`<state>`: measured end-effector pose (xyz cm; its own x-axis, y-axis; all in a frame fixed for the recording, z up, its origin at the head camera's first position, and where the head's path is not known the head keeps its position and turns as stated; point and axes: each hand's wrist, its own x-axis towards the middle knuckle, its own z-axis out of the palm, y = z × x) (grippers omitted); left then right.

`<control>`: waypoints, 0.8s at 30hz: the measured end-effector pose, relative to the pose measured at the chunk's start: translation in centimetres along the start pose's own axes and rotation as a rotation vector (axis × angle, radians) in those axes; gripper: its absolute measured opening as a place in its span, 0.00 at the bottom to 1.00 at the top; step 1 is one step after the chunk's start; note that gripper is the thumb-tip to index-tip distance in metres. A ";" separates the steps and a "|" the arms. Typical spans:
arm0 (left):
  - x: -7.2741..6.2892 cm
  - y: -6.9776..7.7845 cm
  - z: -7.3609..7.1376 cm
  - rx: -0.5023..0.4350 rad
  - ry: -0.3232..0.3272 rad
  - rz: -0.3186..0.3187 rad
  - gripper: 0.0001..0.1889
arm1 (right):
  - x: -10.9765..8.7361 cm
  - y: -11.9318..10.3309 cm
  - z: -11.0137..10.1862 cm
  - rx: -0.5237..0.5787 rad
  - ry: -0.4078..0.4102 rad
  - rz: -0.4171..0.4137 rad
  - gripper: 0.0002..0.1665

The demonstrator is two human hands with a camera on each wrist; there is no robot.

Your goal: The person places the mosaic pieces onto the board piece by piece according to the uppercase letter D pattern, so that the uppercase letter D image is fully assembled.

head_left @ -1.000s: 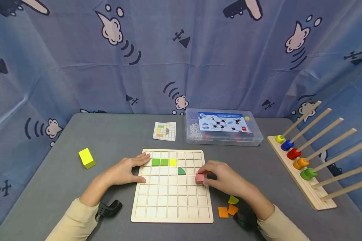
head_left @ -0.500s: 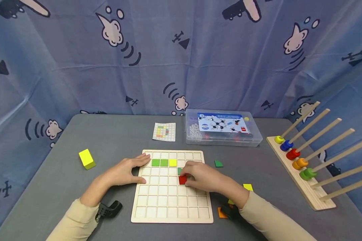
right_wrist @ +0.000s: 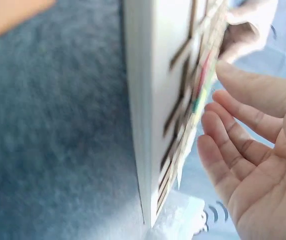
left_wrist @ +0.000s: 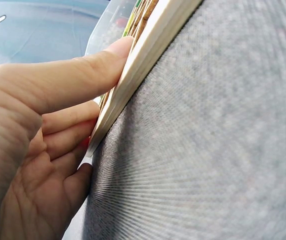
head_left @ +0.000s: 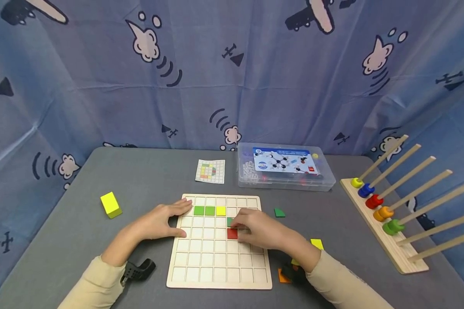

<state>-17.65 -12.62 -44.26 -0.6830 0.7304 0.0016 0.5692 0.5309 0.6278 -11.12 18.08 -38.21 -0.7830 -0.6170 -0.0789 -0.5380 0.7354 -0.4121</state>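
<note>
A wooden grid board (head_left: 206, 259) lies flat on the table. My left hand (head_left: 160, 221) rests along its left edge, thumb and fingers spread; in the left wrist view the thumb (left_wrist: 90, 75) touches the rim. Over the board's right half, my right hand (head_left: 264, 229) has its fingertips at a red square tile (head_left: 232, 234), which lies flat in a cell. Directly above that tile is a dark green tile (head_left: 230, 222), partly covered by the fingers. Two light green tiles (head_left: 204, 210) and a yellow tile (head_left: 221, 210) sit in a row higher up.
A patterned card (head_left: 210, 171) and a clear plastic box (head_left: 290, 182) stand behind the board. Right of it lie a green quarter-round tile (head_left: 279, 213), a yellow tile (head_left: 317, 243) and an orange tile (head_left: 284, 276). A yellow block (head_left: 111, 204) is left; a peg rack (head_left: 386, 231) is far right.
My right hand has carried the red tile leftward over the board, and the tile now lies flat in the cell below the dark green one. The left hand has stayed in place.
</note>
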 end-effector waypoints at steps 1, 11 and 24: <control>0.0 0.0 0.0 -0.001 -0.001 0.000 0.44 | -0.3 0.2 -0.2 0.018 0.007 0.011 0.14; -0.1 0.1 0.0 -0.003 -0.001 0.005 0.43 | -3.8 4.2 -2.4 0.064 0.127 0.197 0.19; -0.1 0.3 0.1 0.021 0.006 0.014 0.43 | -4.7 8.6 -4.0 0.042 0.089 0.304 0.17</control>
<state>-17.40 -12.49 -44.12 -0.6776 0.7353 0.0152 0.5883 0.5296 0.6111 -13.35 28.43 -37.80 -0.9314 -0.3419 -0.1250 -0.2627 0.8690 -0.4192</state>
